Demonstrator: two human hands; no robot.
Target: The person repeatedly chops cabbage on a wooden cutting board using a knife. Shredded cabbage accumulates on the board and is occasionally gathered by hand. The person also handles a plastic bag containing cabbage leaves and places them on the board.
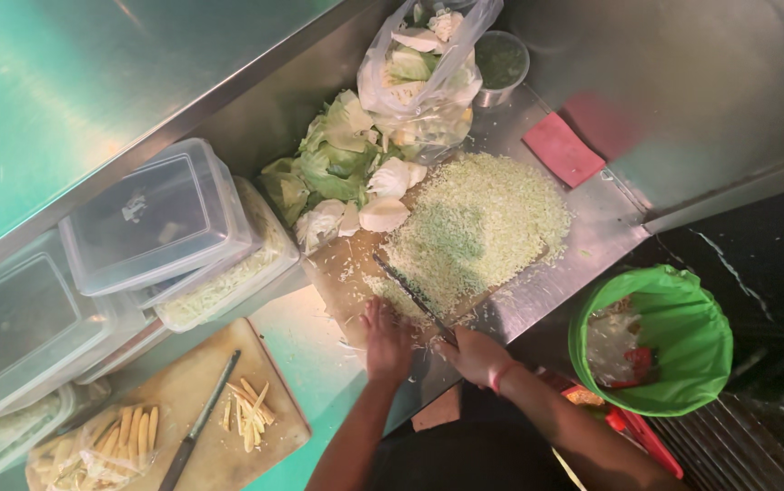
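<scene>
The right hand (474, 353) grips the handle of a long dark-bladed knife (413, 295), its blade lying across the heap of pale green shredded cabbage (474, 227) on the wooden cutting board (342, 268). The left hand (386, 341) rests flat, fingers spread, on shreds at the heap's near edge, just beside the blade on the steel surface (592, 236).

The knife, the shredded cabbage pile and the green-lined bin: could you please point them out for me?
knife (407, 289), head view, mid-blade.
shredded cabbage pile (478, 227), head view, centre of heap.
green-lined bin (697, 332), head view, inner liner wall.
</scene>
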